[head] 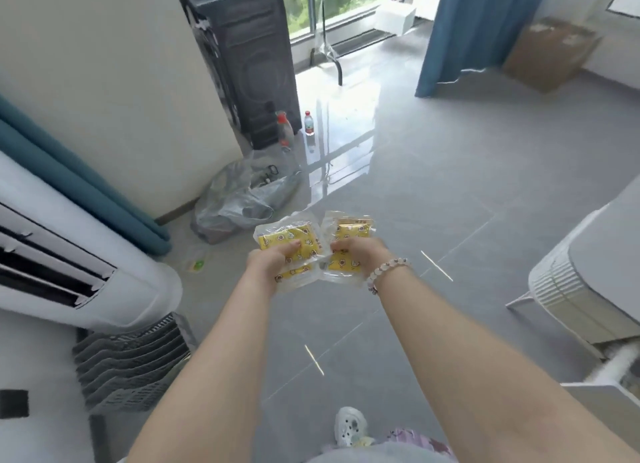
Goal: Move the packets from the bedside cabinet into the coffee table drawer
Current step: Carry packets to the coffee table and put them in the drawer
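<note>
1. Left hand and right hand each grip yellow packets, held out in mid-air above the floor.
2. Keep grips firm and stacks level while carrying; drawer not in view.

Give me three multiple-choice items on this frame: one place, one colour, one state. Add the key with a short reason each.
1. Where are the packets?
A) in a drawer
B) held over the floor in both hands
C) on a cabinet

2. What colour is the packets' print?
A) yellow
B) green
C) red

3. What is the right hand doing?
A) hanging empty
B) pressing flat on a table
C) gripping packets, fingers curled

Key:
1 B: the left hand and the right hand each grip packets above the grey tiles.
2 A: yellow shows through the clear wrap.
3 C: its fingers curl over the packets' edge.
</note>
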Tool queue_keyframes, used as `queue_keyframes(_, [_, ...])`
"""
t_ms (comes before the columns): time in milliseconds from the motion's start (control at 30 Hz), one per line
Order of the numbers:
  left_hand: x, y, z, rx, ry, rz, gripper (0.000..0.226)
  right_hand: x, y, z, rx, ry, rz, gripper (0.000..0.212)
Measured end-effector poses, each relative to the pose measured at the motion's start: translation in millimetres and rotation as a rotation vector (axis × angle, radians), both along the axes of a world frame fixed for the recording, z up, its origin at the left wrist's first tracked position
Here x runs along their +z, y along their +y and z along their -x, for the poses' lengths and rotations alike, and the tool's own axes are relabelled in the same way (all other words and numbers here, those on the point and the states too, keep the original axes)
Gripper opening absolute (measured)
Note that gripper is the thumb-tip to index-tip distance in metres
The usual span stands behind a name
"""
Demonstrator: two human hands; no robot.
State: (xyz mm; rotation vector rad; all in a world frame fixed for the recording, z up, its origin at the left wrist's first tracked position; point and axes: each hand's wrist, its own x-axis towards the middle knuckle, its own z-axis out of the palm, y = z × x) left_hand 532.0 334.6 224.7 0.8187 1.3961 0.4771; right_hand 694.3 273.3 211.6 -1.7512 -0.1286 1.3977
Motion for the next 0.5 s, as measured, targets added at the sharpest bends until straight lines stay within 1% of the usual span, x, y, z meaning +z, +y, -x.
queue_keyframes(67, [3.4, -4.7, -30.3, -0.073, 0.012, -0.005, 0.068, -0.4, -12.7, -25.6, -0.051, 0.005, -0.006, 0.062])
queue_keyframes(167, [3.2, -11.8, -74.2, -0.182, 0.039, -0.004, 0.066, -7.6, -31.9, -62.7, -0.147, -0.001, -0.013, 0.075])
queue_keyframes(233, [0.7, -18.6, -102.7, -0.247, 0.061, -0.002, 0.078, -18.8, -46.2, -85.6, -0.211, -0.009, -0.014, 0.086])
queue_keyframes(267, [-0.4, -23.0, -116.6, -0.274, 0.072, -0.005, 0.081, -19.7, -55.9, -95.0, -0.24, -0.019, 0.0, 0.089])
queue_keyframes(300, [-1.5, -28.2, -130.1, -0.304, 0.078, -0.009, 0.076, -18.8, -65.6, -103.6, -0.265, -0.026, 0.02, 0.087])
queue_keyframes(333, [-2.7, -33.7, -142.9, -0.336, 0.091, -0.013, 0.068, -17.1, -76.0, -111.2, -0.29, -0.035, 0.037, 0.077])
queue_keyframes(367, [-2.9, -39.0, -154.7, -0.369, 0.104, -0.014, 0.059, -11.9, -86.3, -117.1, -0.31, -0.047, 0.054, 0.061])
queue_keyframes(433, [-5.4, -46.9, -177.7, -0.433, 0.126, -0.017, 0.05, -7.0, -105.8, -130.9, -0.367, -0.064, 0.072, 0.03])
queue_keyframes(467, [-6.3, -50.6, -188.9, -0.465, 0.126, -0.02, 0.047, -6.4, -113.8, -137.7, -0.397, -0.067, 0.082, 0.019])
queue_keyframes(500, [-6.6, -54.1, -199.7, -0.501, 0.118, -0.023, 0.043, -6.5, -121.0, -144.8, -0.421, -0.069, 0.087, 0.016])
